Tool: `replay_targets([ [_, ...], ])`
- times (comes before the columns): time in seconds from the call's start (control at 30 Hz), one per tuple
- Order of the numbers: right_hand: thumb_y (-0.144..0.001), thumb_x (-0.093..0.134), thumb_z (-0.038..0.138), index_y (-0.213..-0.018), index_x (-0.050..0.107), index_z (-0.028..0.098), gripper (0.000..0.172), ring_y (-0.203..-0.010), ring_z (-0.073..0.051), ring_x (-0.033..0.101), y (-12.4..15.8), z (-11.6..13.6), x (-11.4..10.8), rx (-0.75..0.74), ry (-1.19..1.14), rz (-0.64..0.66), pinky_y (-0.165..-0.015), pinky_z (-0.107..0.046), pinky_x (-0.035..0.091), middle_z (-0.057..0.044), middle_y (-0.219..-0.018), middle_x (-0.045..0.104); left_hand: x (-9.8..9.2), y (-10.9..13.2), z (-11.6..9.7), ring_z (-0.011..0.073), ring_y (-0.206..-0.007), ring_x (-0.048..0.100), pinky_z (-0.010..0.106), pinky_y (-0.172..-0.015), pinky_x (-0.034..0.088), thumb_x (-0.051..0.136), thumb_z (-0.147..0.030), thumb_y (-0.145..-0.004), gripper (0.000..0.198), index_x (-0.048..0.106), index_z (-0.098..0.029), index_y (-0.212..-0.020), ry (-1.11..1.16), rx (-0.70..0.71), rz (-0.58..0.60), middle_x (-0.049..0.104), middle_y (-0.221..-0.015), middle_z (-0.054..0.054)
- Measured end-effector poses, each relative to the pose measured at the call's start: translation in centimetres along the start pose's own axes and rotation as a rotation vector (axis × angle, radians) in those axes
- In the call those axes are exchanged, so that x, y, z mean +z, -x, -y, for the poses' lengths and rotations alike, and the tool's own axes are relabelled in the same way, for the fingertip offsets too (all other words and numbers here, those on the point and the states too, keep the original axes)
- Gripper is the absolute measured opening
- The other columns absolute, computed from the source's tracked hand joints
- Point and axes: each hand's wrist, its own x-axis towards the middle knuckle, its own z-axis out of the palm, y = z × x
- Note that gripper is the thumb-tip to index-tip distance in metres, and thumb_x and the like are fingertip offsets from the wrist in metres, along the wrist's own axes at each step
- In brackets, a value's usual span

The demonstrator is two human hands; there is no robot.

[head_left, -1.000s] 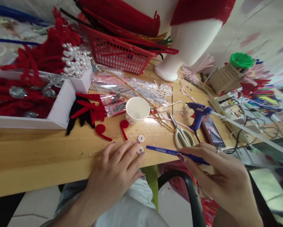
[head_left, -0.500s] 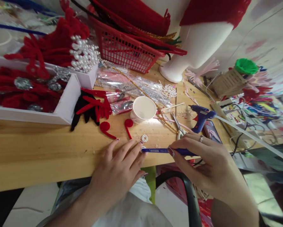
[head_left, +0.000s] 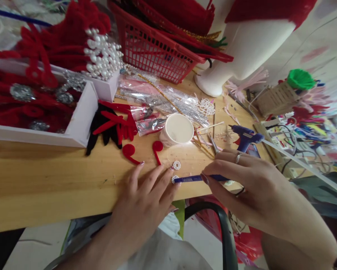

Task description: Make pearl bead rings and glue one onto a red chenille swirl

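Note:
My right hand (head_left: 241,183) pinches a blue pen (head_left: 191,179) held almost level above the wooden table. The pen's far end meets the lower of two small pearl rings (head_left: 173,180). Palm down near the table's front edge, my left hand (head_left: 147,198) has its fingers spread, with fingertips beside that ring. The other pearl ring (head_left: 176,165) lies just beyond. Two red fuzzy curled stems, a left one (head_left: 129,151) and a right one (head_left: 157,147), rest ahead of my left fingers. A white paper cup (head_left: 179,129) stands behind them.
Scissors (head_left: 213,143) and a blue glue gun (head_left: 245,135) lie beyond my right hand. White boxes (head_left: 80,123) with red fuzzy pieces fill the left. A red basket (head_left: 157,56) and white mannequin head (head_left: 224,67) stand at the back. A black chair armrest (head_left: 221,225) sits below the table edge.
The view has shifted slightly, so most table things appear farther right. The lower pearl ring shows more clearly beside my left fingers. The pen is still at that ring.

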Motion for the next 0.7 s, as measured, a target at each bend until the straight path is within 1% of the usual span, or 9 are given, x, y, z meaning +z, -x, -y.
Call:
replay_targets([
  [0.17,-0.09,0.052,0.013,-0.074,0.059,0.019,0.018,-0.063,-0.017,0.055,0.01,0.55,0.01,0.0,0.034,0.021,-0.058,-0.032,0.041,-0.003,-0.069,0.06,-0.35,-0.47,0.13,0.026,-0.136,0.045,0.059,-0.12,0.004,0.054,-0.046,-0.096,0.036,0.06,-0.028,-0.127,0.028,-0.009,0.026,0.053,-0.148,0.002],
  [0.27,-0.09,0.05,0.013,-0.071,0.056,0.02,0.021,-0.06,-0.016,0.054,-0.22,0.67,-0.12,-0.013,0.033,0.047,-0.054,-0.031,0.039,-0.003,-0.068,0.06,-0.43,-0.59,0.23,0.0258,-0.137,0.044,0.06,-0.12,0.005,0.051,-0.045,-0.097,0.035,0.06,-0.028,-0.127,0.035,-0.009,0.033,0.053,-0.148,0.002],
  [0.37,-0.091,0.049,0.012,-0.078,0.06,0.02,0.019,-0.059,-0.016,0.054,-0.47,0.68,-0.21,-0.056,0.05,0.071,-0.053,-0.031,0.038,-0.003,-0.068,0.06,-0.41,-0.6,0.32,0.0255,-0.137,0.043,0.061,-0.12,0.005,0.052,-0.046,-0.096,0.037,0.059,-0.028,-0.128,0.044,-0.01,0.038,0.053,-0.148,0.001],
  [0.5,-0.092,0.05,0.012,-0.09,0.064,0.019,0.015,-0.063,-0.017,0.057,-0.27,0.42,0.0,-0.069,0.039,0.046,-0.059,-0.031,0.042,-0.002,-0.069,0.061,-0.49,-0.67,0.47,0.0256,-0.137,0.042,0.059,-0.119,0.009,0.053,-0.048,-0.096,0.039,0.058,-0.028,-0.129,0.055,-0.008,0.039,0.052,-0.149,0.002],
  [0.6,-0.092,0.053,0.015,-0.092,0.064,0.018,0.012,-0.065,-0.018,0.057,0.17,0.04,0.14,-0.041,0.032,0.012,-0.06,-0.032,0.043,-0.003,-0.069,0.062,-0.6,-0.78,0.56,0.0243,-0.137,0.043,0.055,-0.118,0.015,0.054,-0.049,-0.095,0.038,0.06,-0.029,-0.127,0.068,-0.003,0.027,0.053,-0.149,0.001],
  [0.7,-0.092,0.053,0.016,-0.091,0.065,0.018,0.012,-0.065,-0.018,0.056,0.52,-0.21,0.07,-0.043,0.036,0.016,-0.059,-0.032,0.042,-0.003,-0.069,0.062,-0.67,-0.8,0.56,0.024,-0.137,0.044,0.054,-0.118,0.017,0.055,-0.047,-0.095,0.036,0.06,-0.03,-0.126,0.083,-0.002,0.031,0.052,-0.149,0.001],
])
